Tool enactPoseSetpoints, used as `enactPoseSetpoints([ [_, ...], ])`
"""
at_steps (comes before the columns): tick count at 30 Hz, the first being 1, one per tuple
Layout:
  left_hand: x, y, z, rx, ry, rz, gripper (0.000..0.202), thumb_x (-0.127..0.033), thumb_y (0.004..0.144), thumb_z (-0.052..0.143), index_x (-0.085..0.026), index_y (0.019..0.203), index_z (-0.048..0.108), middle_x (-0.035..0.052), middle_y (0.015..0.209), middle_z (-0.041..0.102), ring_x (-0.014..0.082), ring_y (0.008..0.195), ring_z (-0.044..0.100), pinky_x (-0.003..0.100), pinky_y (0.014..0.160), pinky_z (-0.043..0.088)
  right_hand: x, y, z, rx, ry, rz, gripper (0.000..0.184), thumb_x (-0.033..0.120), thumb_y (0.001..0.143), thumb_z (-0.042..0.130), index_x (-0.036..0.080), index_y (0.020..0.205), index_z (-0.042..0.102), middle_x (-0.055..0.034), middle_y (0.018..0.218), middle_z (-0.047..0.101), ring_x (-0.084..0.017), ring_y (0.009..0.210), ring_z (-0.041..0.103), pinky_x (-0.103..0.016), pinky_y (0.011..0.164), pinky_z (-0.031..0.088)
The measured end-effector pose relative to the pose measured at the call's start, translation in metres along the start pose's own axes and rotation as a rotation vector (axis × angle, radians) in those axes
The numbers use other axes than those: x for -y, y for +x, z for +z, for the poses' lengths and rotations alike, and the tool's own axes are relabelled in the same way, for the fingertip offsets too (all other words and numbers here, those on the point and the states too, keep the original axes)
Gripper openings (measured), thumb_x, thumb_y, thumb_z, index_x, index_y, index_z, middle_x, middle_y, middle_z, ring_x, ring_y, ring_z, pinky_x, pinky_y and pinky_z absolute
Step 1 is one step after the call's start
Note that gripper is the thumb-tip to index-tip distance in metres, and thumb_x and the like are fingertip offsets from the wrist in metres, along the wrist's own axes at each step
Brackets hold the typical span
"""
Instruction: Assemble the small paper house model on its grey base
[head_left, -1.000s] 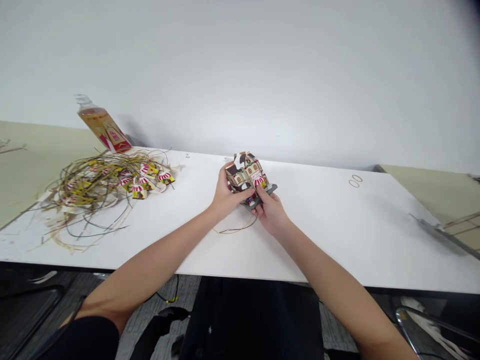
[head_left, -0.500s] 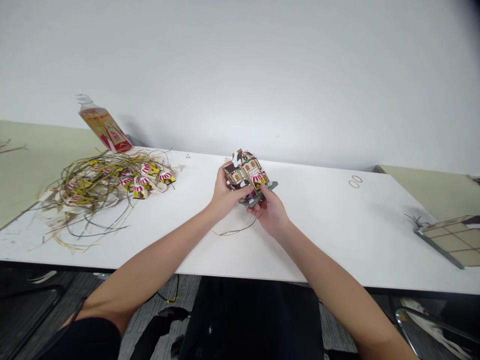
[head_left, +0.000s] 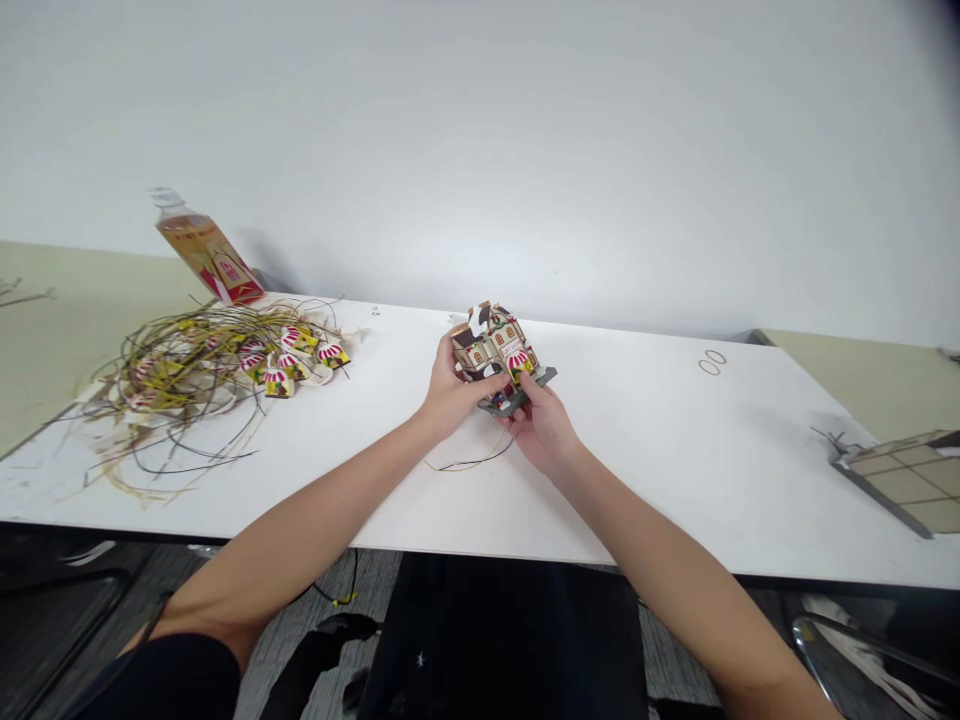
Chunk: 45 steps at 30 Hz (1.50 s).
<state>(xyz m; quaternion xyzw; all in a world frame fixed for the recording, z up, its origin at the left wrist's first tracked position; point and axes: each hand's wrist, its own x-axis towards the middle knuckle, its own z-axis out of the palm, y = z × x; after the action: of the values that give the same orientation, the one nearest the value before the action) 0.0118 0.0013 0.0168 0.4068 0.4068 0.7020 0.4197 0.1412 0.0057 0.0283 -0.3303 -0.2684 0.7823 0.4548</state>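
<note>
A small painted model house [head_left: 495, 345] with red-and-white awnings on a grey base is held just above the white table [head_left: 645, 470], at its middle. My left hand [head_left: 450, 395] grips its left side, fingers wrapped round the walls. My right hand [head_left: 541, 425] holds the grey base from below and the right, thumb on the front edge. A thin dark and yellow wire [head_left: 469, 463] lies on the table just under my hands.
A tangle of wires with several small awning pieces [head_left: 202, 375] covers the table's left part. A bottle with a red label [head_left: 204, 248] leans behind it. At the right edge lies a flat grid-patterned panel [head_left: 896, 480]. Two small rings [head_left: 710, 361] lie far right.
The model house has been turned slightly in my hands. The flat panel at the right edge came into view and shifted a little.
</note>
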Motion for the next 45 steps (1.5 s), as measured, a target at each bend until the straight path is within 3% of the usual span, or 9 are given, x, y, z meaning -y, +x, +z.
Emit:
enactPoseSetpoints([
  [5, 0.0006, 0.0004, 0.0005, 0.004, -0.014, 0.004, 0.091, -0.023, 0.044, 0.094, -0.026, 0.121, 0.046, 0.0054, 0.120, 0.058, 0.0214, 0.102, 0.062, 0.035, 0.086, 0.056, 0.0028, -0.0028, 0.0040, -0.046, 0.048, 0.055, 0.017, 0.030, 0.081, 0.069, 0.018, 0.085, 0.058, 0.0071, 0.053, 0.051, -0.006, 0.042, 0.036, -0.021, 0.044, 0.040],
  [15, -0.0001, -0.0005, 0.0008, 0.011, 0.003, -0.010, 0.090, -0.025, 0.047, 0.093, -0.026, 0.123, 0.044, 0.0050, 0.117, 0.059, 0.0217, 0.101, 0.062, 0.037, 0.086, 0.055, 0.0031, -0.0025, 0.0034, -0.044, 0.038, 0.048, 0.024, 0.032, 0.075, 0.075, 0.019, 0.086, 0.058, 0.0076, 0.056, 0.054, -0.005, 0.044, 0.040, -0.020, 0.049, 0.042],
  [21, -0.0025, -0.0011, 0.0021, 0.009, -0.014, -0.015, 0.091, -0.023, 0.046, 0.093, -0.026, 0.123, 0.045, 0.0048, 0.117, 0.059, 0.0211, 0.102, 0.061, 0.036, 0.088, 0.054, 0.0022, -0.0024, 0.0028, -0.036, 0.009, 0.025, 0.026, 0.034, 0.075, 0.075, 0.020, 0.089, 0.058, 0.0049, 0.063, 0.060, -0.008, 0.052, 0.051, -0.021, 0.051, 0.045],
  [30, 0.0000, -0.0008, 0.0004, 0.020, 0.009, -0.001, 0.088, -0.025, 0.049, 0.093, -0.026, 0.123, 0.045, 0.0047, 0.113, 0.062, 0.0229, 0.102, 0.062, 0.040, 0.090, 0.054, 0.0020, -0.0036, 0.0034, -0.045, 0.095, 0.041, 0.018, 0.026, 0.078, 0.071, 0.019, 0.091, 0.059, 0.0077, 0.057, 0.055, -0.005, 0.045, 0.042, -0.022, 0.056, 0.049],
  [38, -0.0030, -0.0010, 0.0021, 0.003, 0.023, -0.016, 0.087, -0.027, 0.046, 0.093, -0.025, 0.119, 0.046, 0.0052, 0.115, 0.061, 0.0229, 0.100, 0.063, 0.038, 0.085, 0.056, 0.0005, -0.0010, 0.0020, -0.068, 0.006, 0.025, 0.024, 0.035, 0.076, 0.075, 0.017, 0.084, 0.059, 0.0081, 0.049, 0.046, -0.006, 0.042, 0.034, -0.021, 0.047, 0.043],
  [45, -0.0019, -0.0008, 0.0021, 0.005, 0.017, -0.021, 0.088, -0.025, 0.046, 0.093, -0.026, 0.120, 0.046, 0.0049, 0.115, 0.061, 0.0223, 0.101, 0.063, 0.038, 0.088, 0.055, -0.0023, 0.0019, -0.0016, -0.047, -0.029, -0.010, 0.032, 0.043, 0.075, 0.076, 0.019, 0.087, 0.059, 0.0066, 0.053, 0.052, -0.008, 0.046, 0.045, -0.023, 0.052, 0.049],
])
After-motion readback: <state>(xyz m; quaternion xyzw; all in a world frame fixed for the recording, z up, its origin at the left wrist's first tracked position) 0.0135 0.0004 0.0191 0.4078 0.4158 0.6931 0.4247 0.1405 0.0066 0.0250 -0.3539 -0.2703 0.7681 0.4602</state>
